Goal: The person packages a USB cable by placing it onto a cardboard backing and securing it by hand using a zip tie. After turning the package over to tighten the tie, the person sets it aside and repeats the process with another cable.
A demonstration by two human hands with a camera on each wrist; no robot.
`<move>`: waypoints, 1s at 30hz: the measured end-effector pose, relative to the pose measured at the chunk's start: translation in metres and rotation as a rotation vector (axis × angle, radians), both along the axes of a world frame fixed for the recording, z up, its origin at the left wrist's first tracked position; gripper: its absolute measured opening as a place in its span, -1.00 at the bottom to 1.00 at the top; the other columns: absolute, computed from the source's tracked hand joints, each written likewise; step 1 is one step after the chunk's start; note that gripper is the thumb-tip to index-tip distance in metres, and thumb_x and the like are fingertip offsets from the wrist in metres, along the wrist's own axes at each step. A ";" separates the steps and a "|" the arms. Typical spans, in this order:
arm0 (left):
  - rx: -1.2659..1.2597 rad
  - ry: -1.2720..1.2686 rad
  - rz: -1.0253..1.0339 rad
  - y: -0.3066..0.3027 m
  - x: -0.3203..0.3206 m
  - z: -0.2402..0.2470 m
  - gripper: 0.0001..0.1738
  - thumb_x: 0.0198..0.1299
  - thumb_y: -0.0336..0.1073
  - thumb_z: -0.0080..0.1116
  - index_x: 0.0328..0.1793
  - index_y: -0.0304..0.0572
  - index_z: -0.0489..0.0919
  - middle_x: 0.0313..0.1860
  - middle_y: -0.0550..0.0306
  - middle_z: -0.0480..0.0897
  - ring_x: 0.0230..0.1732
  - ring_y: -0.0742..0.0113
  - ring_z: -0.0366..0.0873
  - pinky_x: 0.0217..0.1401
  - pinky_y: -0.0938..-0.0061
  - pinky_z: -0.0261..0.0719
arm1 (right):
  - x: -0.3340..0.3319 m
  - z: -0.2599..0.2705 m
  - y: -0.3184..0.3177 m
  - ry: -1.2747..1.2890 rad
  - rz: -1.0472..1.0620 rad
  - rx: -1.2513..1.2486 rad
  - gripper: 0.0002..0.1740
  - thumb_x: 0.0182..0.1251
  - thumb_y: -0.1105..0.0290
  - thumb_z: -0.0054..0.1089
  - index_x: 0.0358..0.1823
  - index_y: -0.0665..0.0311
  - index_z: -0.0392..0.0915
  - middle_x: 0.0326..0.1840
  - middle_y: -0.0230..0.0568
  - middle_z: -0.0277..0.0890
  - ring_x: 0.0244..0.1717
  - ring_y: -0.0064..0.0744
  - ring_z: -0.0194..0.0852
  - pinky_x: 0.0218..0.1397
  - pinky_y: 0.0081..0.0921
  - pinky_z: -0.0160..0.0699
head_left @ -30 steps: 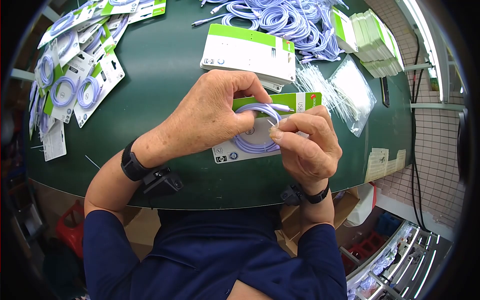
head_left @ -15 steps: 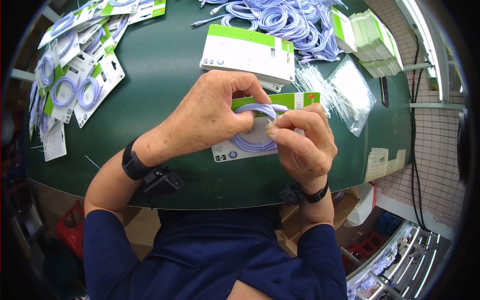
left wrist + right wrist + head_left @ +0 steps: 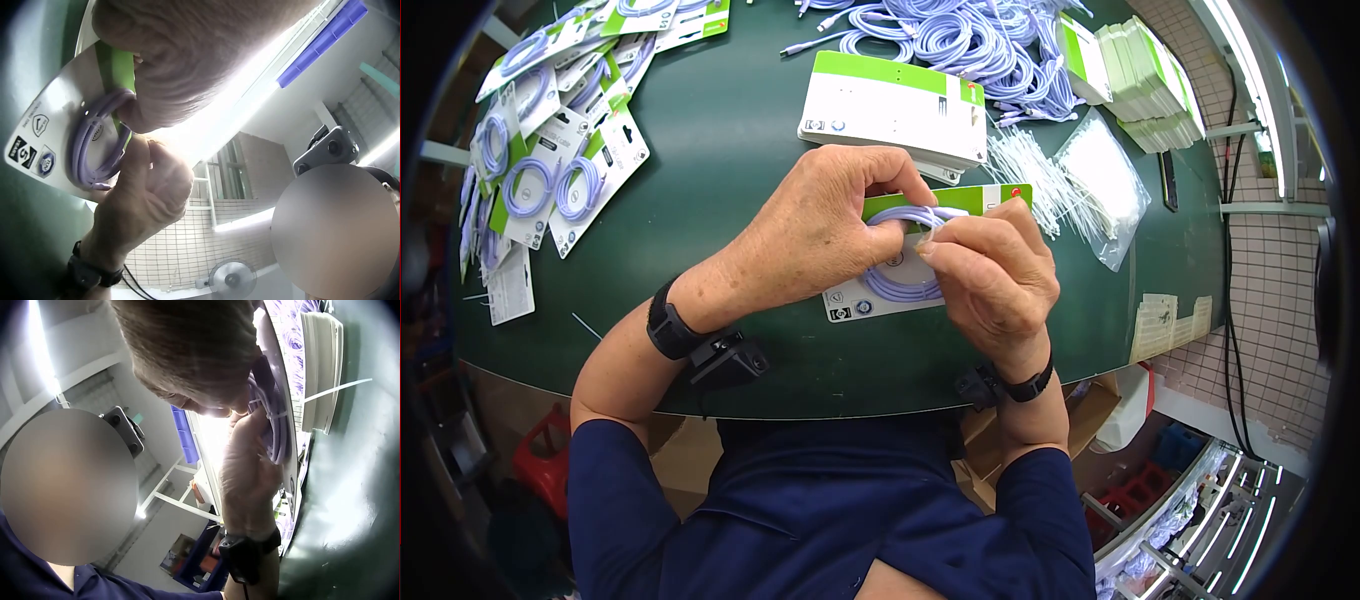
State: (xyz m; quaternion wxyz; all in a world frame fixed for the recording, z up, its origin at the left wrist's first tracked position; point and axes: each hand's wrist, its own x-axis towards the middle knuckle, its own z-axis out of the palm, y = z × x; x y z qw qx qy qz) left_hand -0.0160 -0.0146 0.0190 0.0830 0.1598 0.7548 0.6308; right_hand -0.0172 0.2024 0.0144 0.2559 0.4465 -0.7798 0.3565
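A coiled lilac cable (image 3: 900, 291) lies on a green and white card (image 3: 850, 303) in front of the person. The left hand (image 3: 815, 230) grips the coil's upper left part and the card between thumb and index finger. Just right of it, the right hand (image 3: 997, 280) pinches a thin white tie at the coil's upper right, thumb against index finger. In the left wrist view the coil (image 3: 80, 150) shows on the card's printed face. A white tie (image 3: 337, 389) sticks out behind the card in the right wrist view.
A stack of cards (image 3: 895, 105) lies beyond the hands, with a heap of loose lilac cables (image 3: 960, 40) behind. White ties (image 3: 1030, 175) and a plastic bag (image 3: 1105, 190) lie to the right. Carded cables (image 3: 528, 185) are piled at the left; more card stacks (image 3: 1140, 80) stand back right.
The right hand has moved left, closer to the left hand, and covers more of the card's right end. The left hand keeps its grip and has barely moved.
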 end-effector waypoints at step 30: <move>0.098 0.043 0.027 -0.005 0.008 0.019 -0.70 0.13 -0.57 0.24 0.00 -0.45 0.77 -0.14 0.00 0.84 -0.07 0.43 0.76 0.11 0.51 0.71 | -0.007 -0.040 0.036 -0.947 0.227 -0.305 -0.59 0.49 0.39 0.39 0.31 0.30 0.64 0.19 -0.21 0.72 0.07 -0.43 0.74 0.09 -0.50 0.75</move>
